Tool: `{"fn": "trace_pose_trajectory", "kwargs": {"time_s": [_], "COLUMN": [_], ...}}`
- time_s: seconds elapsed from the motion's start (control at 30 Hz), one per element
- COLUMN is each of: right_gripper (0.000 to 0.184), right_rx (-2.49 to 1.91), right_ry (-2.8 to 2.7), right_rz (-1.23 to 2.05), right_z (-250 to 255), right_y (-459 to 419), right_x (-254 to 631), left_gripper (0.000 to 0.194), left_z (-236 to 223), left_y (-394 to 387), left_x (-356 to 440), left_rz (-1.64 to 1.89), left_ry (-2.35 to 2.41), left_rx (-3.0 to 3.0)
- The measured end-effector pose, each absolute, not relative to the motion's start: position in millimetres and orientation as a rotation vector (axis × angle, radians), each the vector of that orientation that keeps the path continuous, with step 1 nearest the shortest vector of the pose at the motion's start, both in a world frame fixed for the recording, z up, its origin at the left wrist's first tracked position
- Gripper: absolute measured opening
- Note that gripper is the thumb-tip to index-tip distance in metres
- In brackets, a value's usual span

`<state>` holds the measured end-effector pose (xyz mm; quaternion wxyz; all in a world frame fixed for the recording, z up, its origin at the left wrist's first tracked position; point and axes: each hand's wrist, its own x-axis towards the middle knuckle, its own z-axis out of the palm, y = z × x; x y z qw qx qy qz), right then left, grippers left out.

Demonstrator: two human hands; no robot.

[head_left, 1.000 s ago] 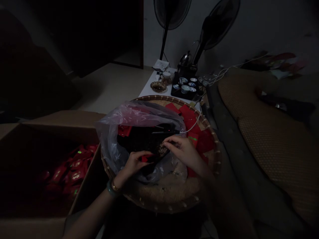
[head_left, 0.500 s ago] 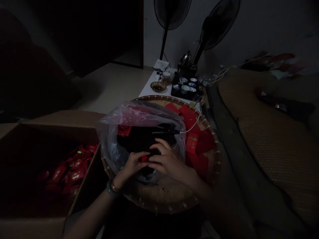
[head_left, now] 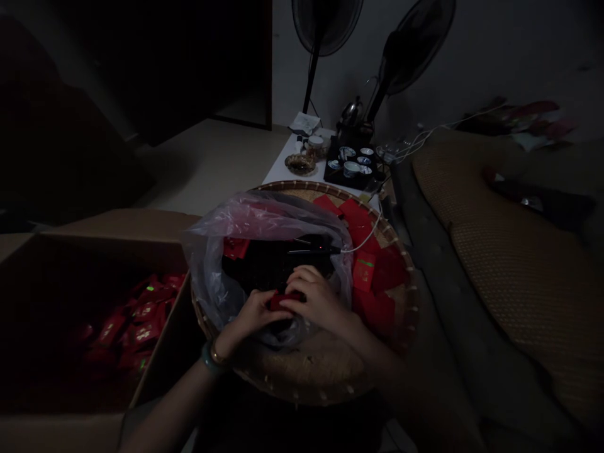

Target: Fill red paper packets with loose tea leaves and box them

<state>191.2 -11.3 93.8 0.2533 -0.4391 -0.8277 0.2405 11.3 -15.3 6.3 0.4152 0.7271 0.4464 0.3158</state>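
Note:
A small red packet (head_left: 282, 302) is held between my two hands over an open clear plastic bag (head_left: 207, 277). My left hand (head_left: 255, 311) pinches its left end, thumb and fingers closed. From the right, my right hand (head_left: 314, 301) grips it with curled fingers that cover part of it. Dark loose contents (head_left: 257, 267) fill the bag; their kind is hard to make out in the dim light. A slim black tool (head_left: 314, 251) with a white cord and a tiny red light lies just beyond my fingers. Everything rests in a round woven tray (head_left: 306, 368).
Flat red packets (head_left: 364, 272) lie along the tray's right side. At the left stands an open cardboard box (head_left: 158, 343) holding several filled red packets (head_left: 146, 331). A tea set (head_left: 352, 168) sits on a white table behind; a cushioned seat (head_left: 500, 251) is at the right.
My right hand has lowered slightly and its fingers have curled in around the red packet. More of the packet now shows between my hands. The left hand has hardly moved.

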Motion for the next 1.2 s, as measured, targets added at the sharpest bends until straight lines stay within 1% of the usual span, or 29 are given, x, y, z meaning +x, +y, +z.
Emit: {"fn": "trace_pose_trajectory", "kwargs": {"time_s": [0.07, 0.13, 0.17, 0.3, 0.4, 0.43, 0.53, 0.6, 0.73, 0.87, 0.97, 1.07, 1.2], "right_gripper": [0.007, 0.002, 0.003, 0.009, 0.028, 0.032, 0.026, 0.026, 0.031, 0.030, 0.026, 0.023, 0.009], "right_rx": [-1.241, -1.261, -1.264, -1.269, -1.301, -1.324, -1.393, -1.392, -1.343, -1.352, -1.392, -1.401, -1.346], "right_ry": [-2.169, -2.101, -2.063, -1.868, -1.679, -1.632, -1.549, -1.505, -1.436, -1.464, -1.526, -1.664, -1.807], "right_rz": [0.717, 0.835, 0.900, 1.135, 1.289, 1.325, 1.397, 1.428, 1.435, 1.410, 1.335, 1.152, 1.006], "right_z": [91, 86, 83, 68, 55, 50, 39, 34, 27, 23, 21, 20, 18], "right_y": [-8, -5, -3, 6, 13, 15, 21, 24, 31, 36, 39, 41, 43], "right_x": [193, 194, 195, 196, 197, 198, 200, 202, 205, 207, 205, 200, 189], "left_gripper": [0.033, 0.036, 0.037, 0.041, 0.043, 0.042, 0.040, 0.037, 0.035, 0.038, 0.036, 0.035, 0.037], "left_z": [10, 16, 19, 29, 33, 33, 34, 34, 34, 27, 20, 15, 15], "left_y": [-15, -15, -14, -9, -4, -3, 1, 3, 10, 15, 17, 18, 15], "left_x": [12, 14, 15, 20, 25, 27, 33, 36, 39, 37, 36, 38, 42], "left_rz": [0.750, 0.747, 0.758, 0.807, 0.863, 0.891, 0.972, 0.999, 0.949, 0.730, 0.679, 0.672, 0.655], "left_ry": [1.095, 1.063, 1.049, 1.041, 1.102, 1.128, 1.191, 1.200, 1.132, 0.979, 0.988, 1.018, 1.028], "left_rx": [1.751, 1.643, 1.575, 1.261, 1.036, 0.972, 0.858, 0.826, 0.752, 0.780, 0.803, 0.780, 0.752]}}
